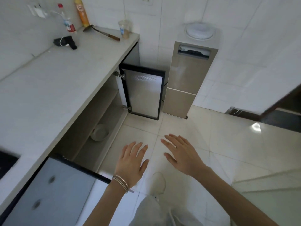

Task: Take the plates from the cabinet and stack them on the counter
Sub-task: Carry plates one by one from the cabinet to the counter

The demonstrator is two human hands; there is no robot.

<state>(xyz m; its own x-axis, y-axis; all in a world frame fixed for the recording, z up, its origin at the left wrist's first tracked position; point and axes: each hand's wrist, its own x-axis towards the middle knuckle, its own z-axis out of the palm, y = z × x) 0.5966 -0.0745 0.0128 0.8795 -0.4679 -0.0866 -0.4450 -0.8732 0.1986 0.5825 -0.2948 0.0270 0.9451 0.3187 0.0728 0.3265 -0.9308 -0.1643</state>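
Observation:
A pale stack of plates (99, 132) lies on the bottom shelf of the open cabinet (104, 110) under the grey counter (53, 88). Both cabinet doors stand swung out. My left hand (131, 163), with bangles on the wrist, hovers flat over the floor in front of the cabinet, fingers spread, holding nothing. My right hand (182, 154) hovers beside it to the right, also spread and empty. Both hands are apart from the plates, to their right and nearer to me.
The far door (143, 93) juts toward a beige water dispenser (187, 79). The near door (53, 191) sticks out at lower left. A spatula (102, 32), cup (124, 29), bottles (82, 12) and a black device (66, 42) sit at the counter's far end.

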